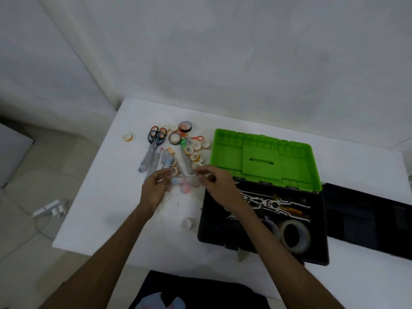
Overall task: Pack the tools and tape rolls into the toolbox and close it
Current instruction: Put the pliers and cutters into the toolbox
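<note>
holding a clear packet (184, 182) between both hands, i have the left hand (155, 190) pinching its left end and the right hand (219, 186) pinching its right end, just above the bench (93, 219). its long axis runs left to right across my view. the toolbox (263, 221) lies open to the right, directly under my right forearm, so the right hand is nearer. scissors (153, 146) and tape rolls (194, 152) lie beyond my hands.
</note>
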